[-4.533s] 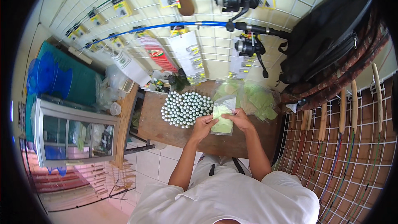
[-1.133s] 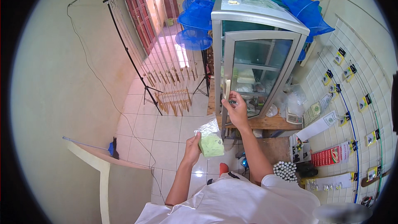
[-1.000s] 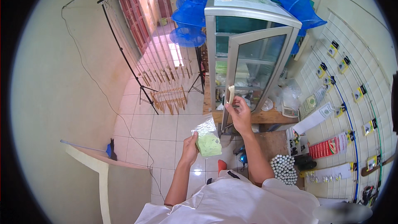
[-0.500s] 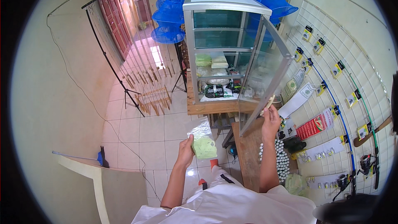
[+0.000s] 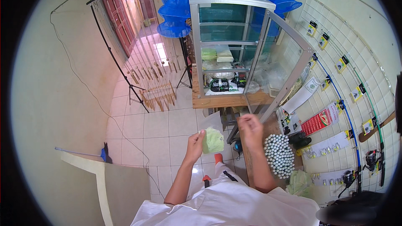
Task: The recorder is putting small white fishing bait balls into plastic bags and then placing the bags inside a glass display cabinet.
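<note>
My left hand pinches the edge of a clear plastic bag with flat, pale green contents, holding it upright in front of me over the tiled floor. To its right, my right hand is raised with its fingers bent. Motion smears them, so whether anything is between them cannot be made out. Just beyond that hand, the glass door of a metal-framed display cabinet stands swung out. Inside the cabinet lie a pale green stack, a whitish stack and several plastic-wrapped packs.
The cabinet rests on a wooden table. A lower wooden surface at my right carries many round pale-topped items. Fishing rods and small packets hang on a wire grid at right. Blue nets hang left of the cabinet.
My right hand has come away from the door's edge, moving left and nearer to me; the pale, narrow thing at its fingertips no longer shows. The bag has shifted slightly right and up.
</note>
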The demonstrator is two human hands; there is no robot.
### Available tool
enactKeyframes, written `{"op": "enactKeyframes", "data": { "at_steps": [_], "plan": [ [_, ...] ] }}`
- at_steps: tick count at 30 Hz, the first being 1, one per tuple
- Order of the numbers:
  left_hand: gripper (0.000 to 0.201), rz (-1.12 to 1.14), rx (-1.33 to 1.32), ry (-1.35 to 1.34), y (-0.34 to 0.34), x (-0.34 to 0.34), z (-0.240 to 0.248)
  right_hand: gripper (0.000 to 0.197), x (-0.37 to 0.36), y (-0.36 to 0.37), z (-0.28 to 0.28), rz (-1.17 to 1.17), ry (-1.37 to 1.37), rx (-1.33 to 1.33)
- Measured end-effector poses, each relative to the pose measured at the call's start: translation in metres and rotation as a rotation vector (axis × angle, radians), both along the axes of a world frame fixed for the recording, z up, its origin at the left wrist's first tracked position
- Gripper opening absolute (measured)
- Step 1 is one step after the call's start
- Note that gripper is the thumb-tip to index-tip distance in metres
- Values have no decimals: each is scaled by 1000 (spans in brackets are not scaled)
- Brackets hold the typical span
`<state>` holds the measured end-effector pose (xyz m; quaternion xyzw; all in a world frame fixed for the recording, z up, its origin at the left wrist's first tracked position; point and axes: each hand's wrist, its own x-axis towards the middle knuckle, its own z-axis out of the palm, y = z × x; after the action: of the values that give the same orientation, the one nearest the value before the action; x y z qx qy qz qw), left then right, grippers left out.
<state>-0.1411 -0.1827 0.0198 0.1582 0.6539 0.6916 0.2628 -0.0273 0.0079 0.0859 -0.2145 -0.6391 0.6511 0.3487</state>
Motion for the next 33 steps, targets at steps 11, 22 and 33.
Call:
{"op": "enactKeyframes", "data": {
  "at_steps": [11, 22, 33],
  "plan": [
    [36, 29, -277, 491, -2, 22, 19, 24, -33, -65, -6, 265, -176, 294],
    [36, 62, -270, 671, -7, 37, 25, 12, -48, -62, -22, 278, -101, 333],
    [71, -70, 144, 548, 0, -30, 30, 16, -58, -13, -1, 504, 131, -74]
  ]
}}
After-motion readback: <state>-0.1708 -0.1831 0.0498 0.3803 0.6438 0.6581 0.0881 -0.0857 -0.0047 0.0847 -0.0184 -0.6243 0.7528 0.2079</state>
